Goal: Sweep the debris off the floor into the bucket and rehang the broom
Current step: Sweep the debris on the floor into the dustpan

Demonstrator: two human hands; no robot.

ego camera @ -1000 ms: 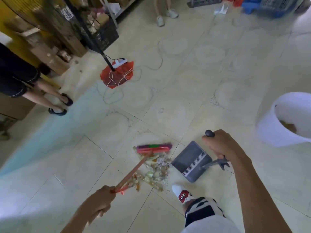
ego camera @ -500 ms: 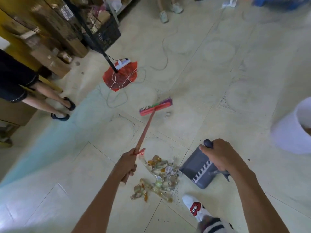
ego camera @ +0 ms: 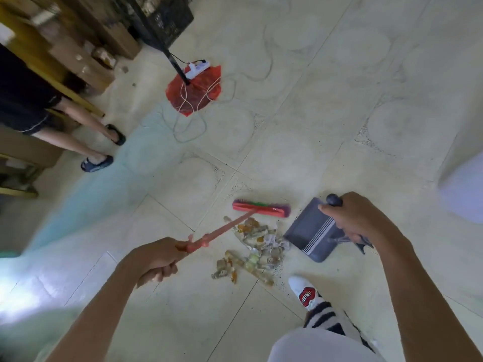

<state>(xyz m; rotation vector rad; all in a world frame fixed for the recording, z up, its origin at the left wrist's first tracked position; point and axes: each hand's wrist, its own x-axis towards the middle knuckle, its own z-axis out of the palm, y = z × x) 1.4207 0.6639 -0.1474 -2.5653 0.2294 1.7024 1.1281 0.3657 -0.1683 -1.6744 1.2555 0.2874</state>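
Note:
My left hand grips the red handle of the broom, whose red, green and purple head rests on the floor just beyond the debris. The debris pile of wrappers and scraps lies on the tiles between the broom head and my foot. My right hand holds the handle of a grey dustpan, which sits tilted on the floor at the right of the pile. The white bucket shows blurred at the right edge.
My white-socked foot stands just below the pile. A red bag with a power strip and cables lies farther off, beside a black pole. A person's legs stand at the left near cardboard boxes and a black crate.
The broom head, lifted and stretched far out half a second ago, has come back down onto the floor right behind the debris. The camera has tilted, pushing the bucket toward the right edge.

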